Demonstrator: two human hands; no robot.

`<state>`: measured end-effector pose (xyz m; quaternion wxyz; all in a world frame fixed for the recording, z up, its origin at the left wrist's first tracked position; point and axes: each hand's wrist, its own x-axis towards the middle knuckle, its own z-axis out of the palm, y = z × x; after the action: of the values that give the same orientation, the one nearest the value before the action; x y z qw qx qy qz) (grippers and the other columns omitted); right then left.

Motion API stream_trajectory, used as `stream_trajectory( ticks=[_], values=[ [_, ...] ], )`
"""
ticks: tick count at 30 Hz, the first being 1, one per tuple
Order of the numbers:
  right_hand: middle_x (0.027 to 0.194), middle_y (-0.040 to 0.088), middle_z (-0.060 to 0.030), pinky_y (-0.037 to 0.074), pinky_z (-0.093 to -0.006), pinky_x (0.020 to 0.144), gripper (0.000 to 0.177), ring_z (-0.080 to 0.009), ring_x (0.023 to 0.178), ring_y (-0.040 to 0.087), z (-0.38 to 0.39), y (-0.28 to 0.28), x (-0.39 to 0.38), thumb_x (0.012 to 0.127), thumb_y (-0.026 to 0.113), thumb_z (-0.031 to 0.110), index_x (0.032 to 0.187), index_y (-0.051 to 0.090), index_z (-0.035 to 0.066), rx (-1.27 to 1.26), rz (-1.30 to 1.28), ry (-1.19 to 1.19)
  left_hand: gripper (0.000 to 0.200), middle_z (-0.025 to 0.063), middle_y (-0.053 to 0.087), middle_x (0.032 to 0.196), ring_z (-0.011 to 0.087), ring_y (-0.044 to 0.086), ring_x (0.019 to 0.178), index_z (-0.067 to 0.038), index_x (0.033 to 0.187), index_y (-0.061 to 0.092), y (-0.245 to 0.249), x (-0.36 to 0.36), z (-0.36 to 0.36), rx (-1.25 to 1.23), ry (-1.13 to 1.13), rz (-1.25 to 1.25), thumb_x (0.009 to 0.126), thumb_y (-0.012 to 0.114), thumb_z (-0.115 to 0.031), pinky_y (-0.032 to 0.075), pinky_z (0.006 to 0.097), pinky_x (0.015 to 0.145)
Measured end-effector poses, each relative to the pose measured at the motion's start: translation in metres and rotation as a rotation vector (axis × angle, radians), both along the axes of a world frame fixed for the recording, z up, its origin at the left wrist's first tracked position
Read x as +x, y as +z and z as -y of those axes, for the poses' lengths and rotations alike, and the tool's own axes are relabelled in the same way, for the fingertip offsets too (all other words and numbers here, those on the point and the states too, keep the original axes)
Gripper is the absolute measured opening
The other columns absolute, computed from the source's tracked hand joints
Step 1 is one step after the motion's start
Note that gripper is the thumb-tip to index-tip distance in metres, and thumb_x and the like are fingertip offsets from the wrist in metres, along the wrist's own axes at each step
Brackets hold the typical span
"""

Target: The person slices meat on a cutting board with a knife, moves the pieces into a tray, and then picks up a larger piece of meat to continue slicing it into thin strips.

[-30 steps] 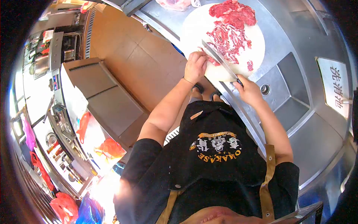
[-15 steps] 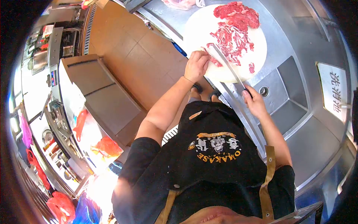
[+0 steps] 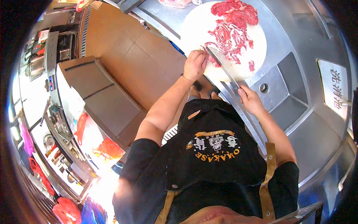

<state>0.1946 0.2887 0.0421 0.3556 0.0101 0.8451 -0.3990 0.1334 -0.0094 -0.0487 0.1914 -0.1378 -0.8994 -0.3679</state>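
On a round white cutting board (image 3: 195, 28) lies raw red meat: a large piece (image 3: 236, 12) at the far side and a heap of thin marbled slices (image 3: 228, 37) in the middle. My right hand (image 3: 249, 99) is closed round the handle of a long knife (image 3: 225, 70), whose blade slants over the board's near part. My left hand (image 3: 195, 65), fingers curled, holds down a small strip of meat (image 3: 213, 61) at the board's near left edge, just beside the blade. The fingers partly hide that strip. A small scrap of meat (image 3: 251, 65) lies to the right.
The board rests on a steel counter beside a sink basin (image 3: 289, 100) with a drain (image 3: 264, 88). A plastic bag (image 3: 175, 3) lies at the counter's far left. A sign (image 3: 333, 87) is on the right wall. Left, beyond the tiled floor, stands a steel cabinet (image 3: 112, 106).
The knife has shifted slightly left and towards me, its blade now turned more on edge beside my left fingers. My right hand has moved with it; my left hand has stayed nearly still.
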Motion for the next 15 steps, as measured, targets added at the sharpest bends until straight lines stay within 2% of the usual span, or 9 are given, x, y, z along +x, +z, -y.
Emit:
stream_trajectory(
  ticks=[3,7,10,13,15],
  values=[
    [0.121,0.07,-0.0245,0.053,-0.0465,0.095,0.04,-0.0428,0.113,0.067,0.025,-0.007,-0.022,0.107,0.053,0.037,0.131,0.066,0.008,0.0,-0.012,0.006,0.018,0.0094,0.07,0.108,0.0319,0.067,0.104,-0.006,0.102,0.073,-0.001,0.0,0.0,0.033,-0.002,0.006,0.084,0.075,-0.004,0.056,0.0413,0.089],
    [0.109,0.073,-0.022,0.054,-0.0468,0.092,0.04,-0.0416,0.104,0.07,0.078,-0.038,-0.077,0.105,0.054,0.039,0.13,0.067,0.01,-0.184,-0.277,0.052,0.019,0.0099,0.07,0.108,0.0324,0.067,0.104,-0.006,0.102,0.073,0.0,0.0,0.001,0.007,-0.019,0.015,0.084,0.075,-0.004,0.056,0.0415,0.09],
    [0.103,0.075,-0.0202,0.055,-0.0484,0.088,0.041,-0.0407,0.098,0.072,0.109,-0.019,-0.11,0.104,0.056,0.041,0.132,0.068,0.014,0.025,-0.343,0.093,0.019,0.0108,0.07,0.11,0.0331,0.066,0.104,-0.005,0.102,0.073,0.006,0.001,0.002,0.012,-0.034,0.009,0.084,0.075,-0.004,0.056,0.0417,0.09],
    [0.101,0.076,-0.0183,0.056,-0.0494,0.086,0.041,-0.0399,0.095,0.073,0.118,-0.013,-0.108,0.103,0.057,0.043,0.134,0.068,0.018,0.046,-0.487,-0.068,0.02,0.0118,0.07,0.111,0.0337,0.066,0.105,-0.005,0.103,0.073,0.008,0.0,0.003,0.011,-0.04,0.002,0.084,0.075,-0.004,0.055,0.042,0.09],
    [0.105,0.076,-0.0183,0.056,-0.0492,0.087,0.042,-0.0405,0.098,0.072,0.098,-0.003,-0.088,0.105,0.055,0.044,0.137,0.066,0.018,0.015,-0.503,-0.04,0.02,0.0124,0.069,0.113,0.0343,0.065,0.106,-0.006,0.104,0.073,0.001,0.0,0.003,0.027,-0.046,-0.003,0.084,0.075,-0.004,0.055,0.0424,0.091]
  ],
)
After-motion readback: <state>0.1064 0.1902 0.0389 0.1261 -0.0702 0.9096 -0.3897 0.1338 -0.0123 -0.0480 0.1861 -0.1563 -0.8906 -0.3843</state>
